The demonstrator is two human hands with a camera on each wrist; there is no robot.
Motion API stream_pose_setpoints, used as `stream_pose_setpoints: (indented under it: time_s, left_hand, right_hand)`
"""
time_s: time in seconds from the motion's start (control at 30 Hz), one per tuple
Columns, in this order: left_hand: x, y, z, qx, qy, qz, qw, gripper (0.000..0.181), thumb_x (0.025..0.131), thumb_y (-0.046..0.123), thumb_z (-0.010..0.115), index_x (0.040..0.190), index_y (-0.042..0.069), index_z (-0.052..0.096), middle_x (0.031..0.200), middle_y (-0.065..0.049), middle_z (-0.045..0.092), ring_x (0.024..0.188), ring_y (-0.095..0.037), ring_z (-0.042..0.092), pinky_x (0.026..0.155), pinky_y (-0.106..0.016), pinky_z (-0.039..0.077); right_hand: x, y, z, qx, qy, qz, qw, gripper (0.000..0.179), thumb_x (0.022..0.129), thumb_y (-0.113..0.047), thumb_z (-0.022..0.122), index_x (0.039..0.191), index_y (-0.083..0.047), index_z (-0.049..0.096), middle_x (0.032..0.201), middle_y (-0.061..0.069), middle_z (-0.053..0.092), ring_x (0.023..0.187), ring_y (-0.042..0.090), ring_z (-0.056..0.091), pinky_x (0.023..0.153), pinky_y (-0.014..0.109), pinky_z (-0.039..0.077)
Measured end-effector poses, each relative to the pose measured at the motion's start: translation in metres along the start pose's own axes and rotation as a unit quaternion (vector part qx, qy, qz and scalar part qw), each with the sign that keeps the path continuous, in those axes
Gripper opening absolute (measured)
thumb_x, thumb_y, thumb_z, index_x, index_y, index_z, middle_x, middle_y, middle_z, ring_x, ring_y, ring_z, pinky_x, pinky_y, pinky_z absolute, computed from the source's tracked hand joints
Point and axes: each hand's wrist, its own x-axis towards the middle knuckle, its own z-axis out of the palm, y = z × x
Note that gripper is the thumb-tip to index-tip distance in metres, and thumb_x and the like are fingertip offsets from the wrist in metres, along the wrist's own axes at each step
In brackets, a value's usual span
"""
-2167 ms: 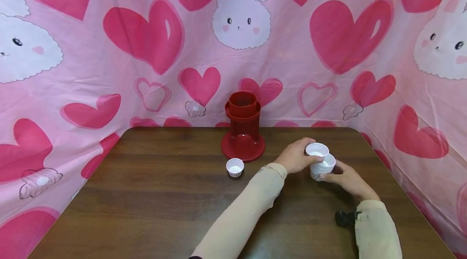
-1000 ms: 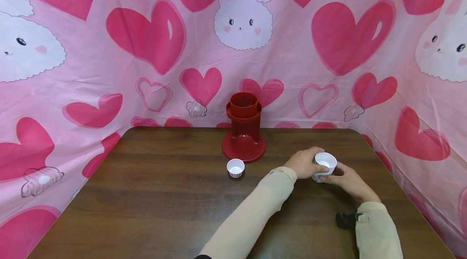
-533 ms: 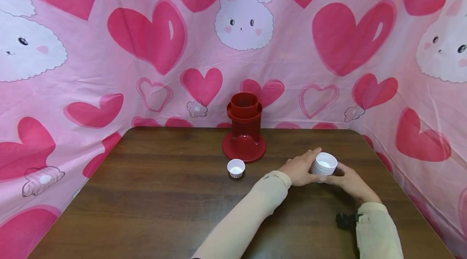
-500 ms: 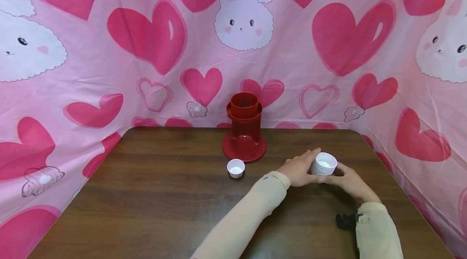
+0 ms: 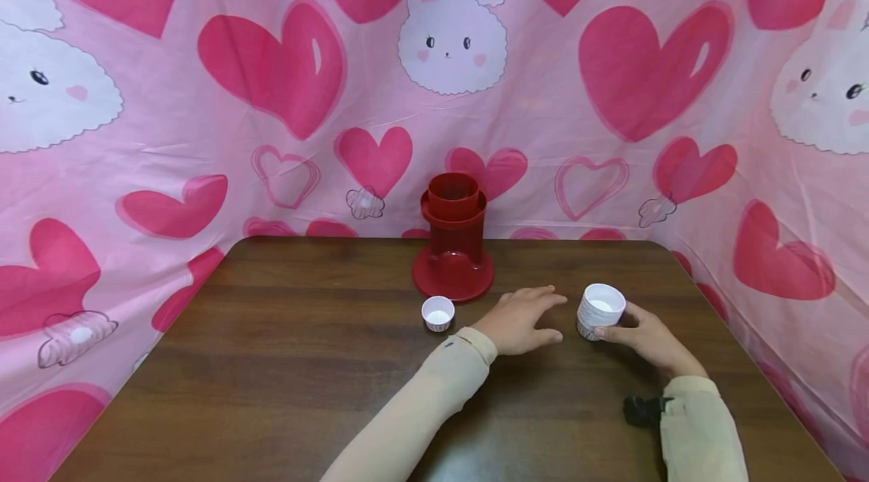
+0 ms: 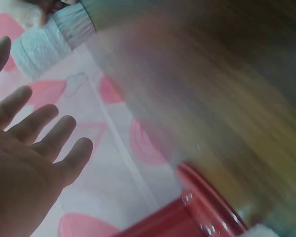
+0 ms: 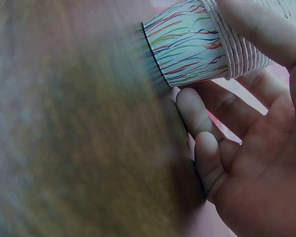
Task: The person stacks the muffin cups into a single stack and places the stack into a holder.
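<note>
A stack of nested white paper baking cups [image 5: 589, 320] stands upright on the right side of the table. In the right wrist view the lowest cup [image 7: 187, 44] shows wavy coloured stripes, with several rims bunched together. My right hand [image 5: 645, 335] curls its thumb and fingers round the stack from the right. My left hand [image 5: 519, 320] is apart from the stack, to its left, fingers spread and holding nothing; the left wrist view shows the same bare palm [image 6: 24, 168]. One single baking cup [image 5: 437, 314] stands just left of the left hand.
A red cylindrical holder [image 5: 456, 241] on a round base stands at the back middle of the brown wooden table [image 5: 285, 361]. Pink cloth [image 5: 529, 112] with hearts and rabbits hangs behind and at both sides. A black device [image 5: 641, 410] sits at the right wrist.
My left hand lowered a cup onto the stack, let go of it and drew away to the left, fingers spreading. The right hand stayed round the stack. The single cup and red holder stayed put.
</note>
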Motion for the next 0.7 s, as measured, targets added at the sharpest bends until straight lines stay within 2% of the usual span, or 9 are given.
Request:
stream_pose_setpoints:
  time_s: [0.2, 0.4, 0.57, 0.7]
  left_hand:
    - [-0.023, -0.016, -0.013, 0.002, 0.025, 0.0, 0.9997, 0.058, 0.097, 0.039, 0.066, 0.15, 0.025, 0.049, 0.159, 0.002, 0.038, 0.145, -0.017, 0.033, 0.117, -0.043, 0.026]
    - [-0.042, -0.032, -0.025, 0.014, 0.055, -0.017, 0.9983, 0.058, 0.094, 0.036, 0.07, 0.148, 0.023, 0.052, 0.157, -0.001, 0.04, 0.145, -0.02, 0.033, 0.118, -0.045, 0.023]
    - [-0.055, -0.049, -0.032, 0.035, 0.092, -0.065, 0.993, 0.059, 0.092, 0.034, 0.073, 0.146, 0.019, 0.054, 0.155, -0.005, 0.043, 0.144, -0.025, 0.033, 0.117, -0.049, 0.023]
    - [-0.066, -0.066, -0.037, 0.064, 0.137, -0.123, 0.9808, 0.063, 0.089, 0.036, 0.075, 0.145, 0.016, 0.054, 0.155, -0.011, 0.041, 0.144, -0.033, 0.032, 0.116, -0.055, 0.024]
  right_hand:
    - [0.001, 0.001, 0.0, 0.002, 0.005, 0.002, 1.0, 0.072, 0.092, -0.029, 0.076, 0.145, 0.007, 0.042, 0.135, 0.029, 0.053, 0.121, 0.047, 0.049, 0.1, 0.066, 0.04]
    - [0.001, 0.0, 0.0, 0.011, -0.001, 0.022, 0.9997, 0.08, 0.091, -0.034, 0.076, 0.149, 0.005, 0.037, 0.14, 0.032, 0.047, 0.128, 0.05, 0.042, 0.103, 0.07, 0.033]
    - [0.001, 0.0, -0.001, 0.0, 0.001, 0.016, 0.9999, 0.078, 0.092, -0.033, 0.075, 0.148, 0.006, 0.037, 0.14, 0.032, 0.048, 0.127, 0.051, 0.043, 0.103, 0.07, 0.033]
    - [0.001, 0.0, -0.001, -0.006, 0.0, 0.008, 0.9999, 0.076, 0.093, -0.031, 0.075, 0.147, 0.007, 0.038, 0.137, 0.031, 0.05, 0.124, 0.049, 0.046, 0.1, 0.069, 0.037]
